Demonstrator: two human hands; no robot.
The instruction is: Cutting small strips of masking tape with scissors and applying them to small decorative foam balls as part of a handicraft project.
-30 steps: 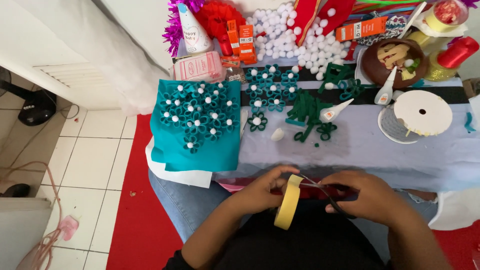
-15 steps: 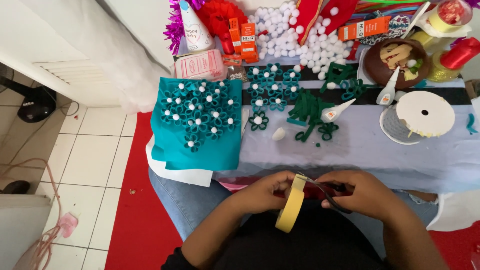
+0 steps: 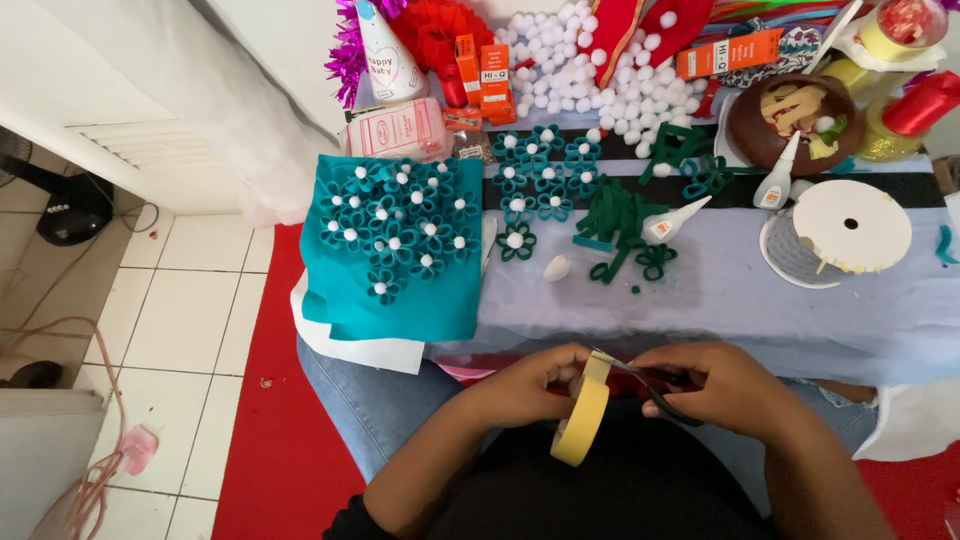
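- The left hand (image 3: 525, 385) pinches a pale yellow roll of tape (image 3: 584, 410) near the roll's twelve o'clock edge, thumb and fingers pressed together on the rim; the roll stands on edge over the person's lap, below the near edge of the table.
- The right hand (image 3: 725, 385) is closed around a pair of black-handled scissors (image 3: 650, 385); the blades point toward nine o'clock and meet the top of the roll; whether the blades are parted I cannot tell.
- The roll looks light and stiff as a ring, so it should hold its shape under a firm pinch; the loose tape end is likely thin, floppy and sticky, apt to cling to fingers; the rim beside the cut is the sound place to grip, leaving the free end taut.
- At twelve o'clock from the hands, a grey cloth-covered table (image 3: 760, 310); at eleven o'clock, a teal felt sheet (image 3: 400, 300) bearing small teal looped flowers with white pompom centres (image 3: 400, 225).
- Further off at twelve o'clock, a heap of white pompoms (image 3: 590, 70); dark green felt strips (image 3: 610, 215) lie just beside a small white glue bottle (image 3: 672, 222).
- At two o'clock, a flat white round spool (image 3: 845, 225); beyond it a brown bowl (image 3: 790, 135).
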